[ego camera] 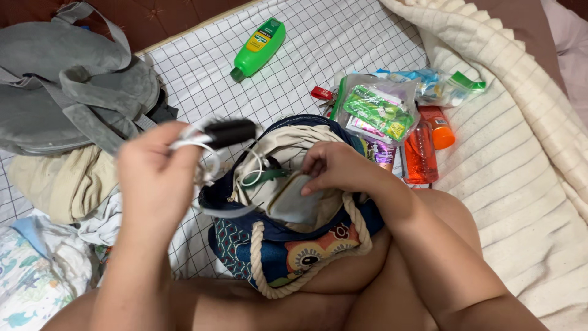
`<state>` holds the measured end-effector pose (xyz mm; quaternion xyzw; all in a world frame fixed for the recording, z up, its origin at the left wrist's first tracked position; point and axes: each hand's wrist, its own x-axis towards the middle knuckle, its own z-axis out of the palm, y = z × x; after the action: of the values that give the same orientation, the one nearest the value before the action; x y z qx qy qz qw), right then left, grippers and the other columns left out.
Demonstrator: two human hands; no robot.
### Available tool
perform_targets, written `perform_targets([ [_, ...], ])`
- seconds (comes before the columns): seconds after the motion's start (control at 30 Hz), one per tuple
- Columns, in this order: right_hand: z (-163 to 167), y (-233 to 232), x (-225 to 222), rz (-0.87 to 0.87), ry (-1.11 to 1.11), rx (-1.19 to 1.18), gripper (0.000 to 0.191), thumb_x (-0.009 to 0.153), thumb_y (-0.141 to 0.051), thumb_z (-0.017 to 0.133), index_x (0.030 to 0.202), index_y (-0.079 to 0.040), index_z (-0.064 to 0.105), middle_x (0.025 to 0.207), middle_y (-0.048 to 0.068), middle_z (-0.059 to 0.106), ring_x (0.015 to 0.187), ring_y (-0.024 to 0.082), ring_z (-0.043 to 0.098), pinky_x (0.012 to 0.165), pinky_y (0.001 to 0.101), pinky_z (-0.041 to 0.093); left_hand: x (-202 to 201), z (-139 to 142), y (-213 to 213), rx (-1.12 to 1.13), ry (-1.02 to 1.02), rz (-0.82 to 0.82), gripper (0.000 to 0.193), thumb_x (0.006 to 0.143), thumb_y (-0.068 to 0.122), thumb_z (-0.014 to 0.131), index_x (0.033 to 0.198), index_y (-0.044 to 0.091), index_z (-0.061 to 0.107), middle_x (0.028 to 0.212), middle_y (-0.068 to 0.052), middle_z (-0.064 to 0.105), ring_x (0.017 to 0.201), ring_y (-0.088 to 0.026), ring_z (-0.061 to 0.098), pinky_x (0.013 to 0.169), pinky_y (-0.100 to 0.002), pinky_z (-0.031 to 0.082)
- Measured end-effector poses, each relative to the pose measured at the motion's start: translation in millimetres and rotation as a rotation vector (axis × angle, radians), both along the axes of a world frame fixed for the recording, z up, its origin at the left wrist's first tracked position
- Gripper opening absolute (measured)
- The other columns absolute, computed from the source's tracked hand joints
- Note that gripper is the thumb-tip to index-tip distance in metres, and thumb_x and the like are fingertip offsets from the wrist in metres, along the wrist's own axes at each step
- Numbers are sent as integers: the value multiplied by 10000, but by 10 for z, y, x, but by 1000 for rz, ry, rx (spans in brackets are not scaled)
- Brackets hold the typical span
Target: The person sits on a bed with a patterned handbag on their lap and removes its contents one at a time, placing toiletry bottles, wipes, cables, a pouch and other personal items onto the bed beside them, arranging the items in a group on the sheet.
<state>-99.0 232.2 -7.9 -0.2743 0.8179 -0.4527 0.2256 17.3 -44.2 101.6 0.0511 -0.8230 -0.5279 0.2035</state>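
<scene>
My left hand (156, 178) is raised over the bed, shut on a black power bank (229, 132) with a coiled white cable (205, 162). The cable trails down into a dark blue tote bag (288, 251) with rope handles and an owl print, which rests on my lap. My right hand (334, 168) reaches into the bag's open mouth and pinches a small grey-green pouch (294, 199) inside it.
A green bottle (258, 41) lies on the white checked sheet (202, 73). A clear packet of sachets (376, 110), an orange bottle (421, 153) and red keys (321, 93) sit right of the bag. A grey backpack (67, 86) and clothes lie left, a cream blanket (527, 141) right.
</scene>
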Motion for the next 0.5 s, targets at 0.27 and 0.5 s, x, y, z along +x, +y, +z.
perform_targets([
  [0.27, 184, 48, 90, 58, 41, 133, 281, 708, -156, 902, 875, -10, 729, 860, 35, 706, 795, 111, 704, 700, 262, 575, 169, 45, -361, 194, 456, 180, 107, 1024, 31, 599, 1066, 15, 696, 848, 11, 644, 707, -45, 569, 632, -198, 424],
  [0.5, 146, 29, 171, 207, 156, 2, 262, 790, -97, 826, 1028, -26, 741, 1022, 43, 705, 877, 158, 712, 748, 293, 567, 62, -155, -902, 373, 447, 236, 232, 1151, 43, 512, 1235, 28, 729, 997, 23, 652, 879, -42, 587, 765, -201, 448],
])
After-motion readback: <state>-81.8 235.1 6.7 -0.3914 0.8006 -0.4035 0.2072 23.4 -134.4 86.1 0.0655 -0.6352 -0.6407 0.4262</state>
